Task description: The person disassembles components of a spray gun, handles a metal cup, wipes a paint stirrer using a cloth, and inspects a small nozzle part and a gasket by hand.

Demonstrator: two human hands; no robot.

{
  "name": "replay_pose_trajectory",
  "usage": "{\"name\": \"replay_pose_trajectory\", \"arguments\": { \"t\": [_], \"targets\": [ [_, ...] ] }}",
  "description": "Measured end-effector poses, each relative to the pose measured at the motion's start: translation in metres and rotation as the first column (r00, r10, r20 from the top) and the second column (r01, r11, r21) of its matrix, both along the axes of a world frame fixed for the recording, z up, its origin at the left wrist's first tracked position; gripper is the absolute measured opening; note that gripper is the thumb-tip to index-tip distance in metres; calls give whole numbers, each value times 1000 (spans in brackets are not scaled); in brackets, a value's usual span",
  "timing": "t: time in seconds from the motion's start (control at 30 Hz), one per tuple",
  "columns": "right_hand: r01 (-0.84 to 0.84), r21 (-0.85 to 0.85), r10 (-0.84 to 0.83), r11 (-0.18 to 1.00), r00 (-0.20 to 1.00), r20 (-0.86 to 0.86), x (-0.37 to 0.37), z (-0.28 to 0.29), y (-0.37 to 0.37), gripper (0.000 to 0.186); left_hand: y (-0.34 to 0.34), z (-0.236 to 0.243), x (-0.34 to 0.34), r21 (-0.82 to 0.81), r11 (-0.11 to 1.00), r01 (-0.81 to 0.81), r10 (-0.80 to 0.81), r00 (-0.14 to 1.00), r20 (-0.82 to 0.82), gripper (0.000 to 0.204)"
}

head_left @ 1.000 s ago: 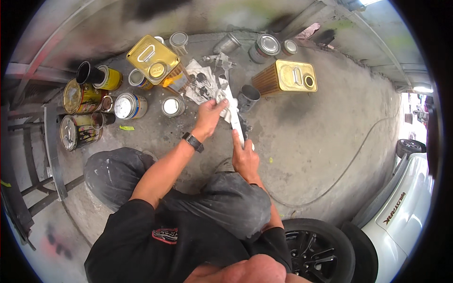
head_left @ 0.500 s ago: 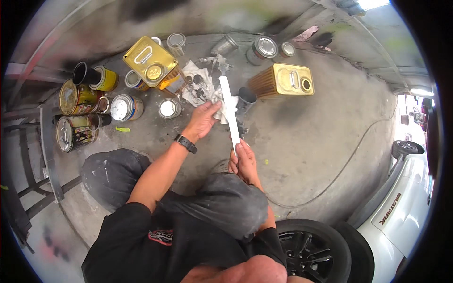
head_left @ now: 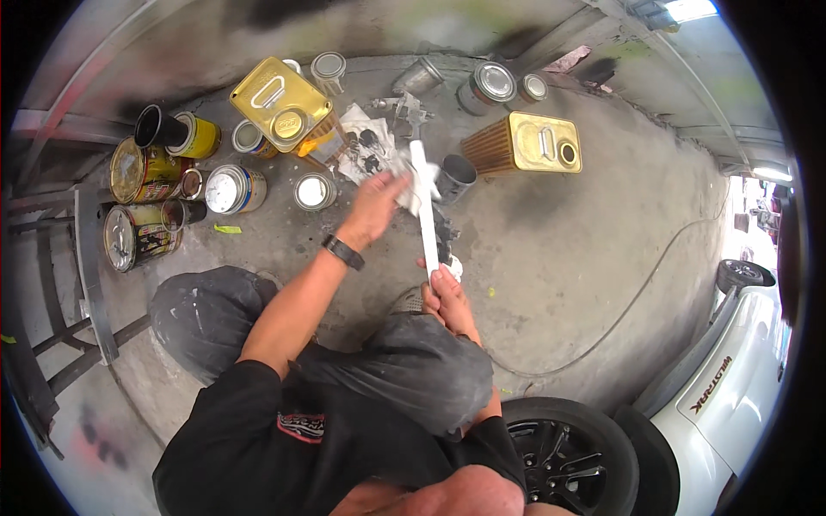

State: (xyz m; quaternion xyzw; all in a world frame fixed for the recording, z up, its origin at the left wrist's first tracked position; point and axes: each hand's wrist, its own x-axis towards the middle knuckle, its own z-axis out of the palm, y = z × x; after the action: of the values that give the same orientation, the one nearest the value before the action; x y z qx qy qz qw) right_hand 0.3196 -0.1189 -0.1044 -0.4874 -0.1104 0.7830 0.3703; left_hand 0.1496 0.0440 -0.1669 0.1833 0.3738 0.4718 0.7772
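Upright before me stands a long flat white stick (head_left: 428, 236), its lower end gripped by my right hand (head_left: 451, 299). My left hand (head_left: 375, 206) has its fingers closed on a crumpled white rag (head_left: 416, 199), which lies against the upper part of the stick and is smeared by motion. Whether the rag is cloth or paper I cannot tell. Just beyond my hands a dark grey cup (head_left: 458, 175) rests on the floor, and black-stained white paper (head_left: 365, 148) is spread beside it.
A tall gold square tin (head_left: 282, 103) is at the far left and another gold tin (head_left: 545, 143) at the right. Several paint cans, including a white-lidded can (head_left: 231, 191), crowd the left. A hose (head_left: 632, 305) crosses the floor. A wheel (head_left: 568, 456) and white vehicle (head_left: 723, 387) are at lower right.
My left hand and the rag have shifted slightly along the stick and are more blurred. The right hand keeps its hold low on the stick.
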Motion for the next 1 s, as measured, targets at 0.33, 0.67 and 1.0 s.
{"name": "replay_pose_trajectory", "arguments": {
  "t": [0.33, 0.67, 1.0],
  "targets": [
    [-89, 110, 88, 990, 996, 19, 8, -30, -12, 39, 6, 14, -7, 9, 999, -54, 54, 999, -7, 25],
    [-164, 109, 106, 980, 905, 411, 28, -31, -25, 37, 29, -5, -32, 82, 974, -211, 211, 977, 15, 22],
    [-632, 291, -491, 718, -164, 855, 22, -33, 2, 53, -9, 2, 6, 67, 998, -19, 24, 998, -65, 23]
  ]
}}
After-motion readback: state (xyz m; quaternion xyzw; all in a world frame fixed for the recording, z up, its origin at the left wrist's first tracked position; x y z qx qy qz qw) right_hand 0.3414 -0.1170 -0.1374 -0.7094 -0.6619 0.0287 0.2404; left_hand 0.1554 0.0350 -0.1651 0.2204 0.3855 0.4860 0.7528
